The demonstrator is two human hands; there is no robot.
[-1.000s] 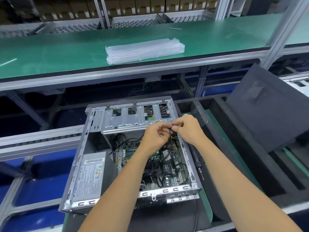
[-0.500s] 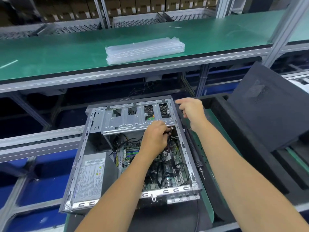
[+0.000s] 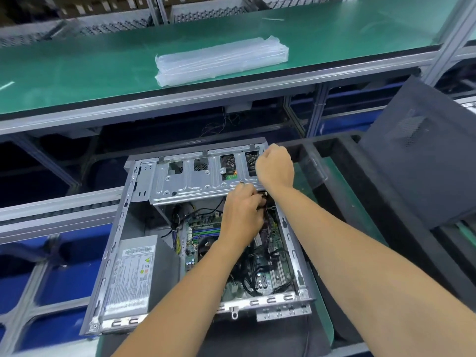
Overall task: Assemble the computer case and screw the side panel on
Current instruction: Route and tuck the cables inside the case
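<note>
Two bare hands work at the far end of the open grey steel computer case [image 3: 121,243], which lies on its side with its long axis running away from the person. The left hand [image 3: 240,215] reaches inside, just under the silver perforated drive cage [image 3: 195,182] spanning the case's far end, its fingers curled around black cables [image 3: 262,202] there. The right hand [image 3: 274,167] sits at the case's far right corner with fingers curled in (whether it pinches anything I cannot tell). Inside the case lie a green motherboard [image 3: 270,274] strewn with dark wiring on the right and a grey labelled power supply [image 3: 131,274] in the near left corner. The dark grey flat side panel [image 3: 417,161] leans tilted well to the right of the case, so the right hand is the nearer one to fetch it. Beyond the case, a stack of clear plastic bags [image 3: 221,60] rests on the green upper shelf [image 3: 77,70].
</note>
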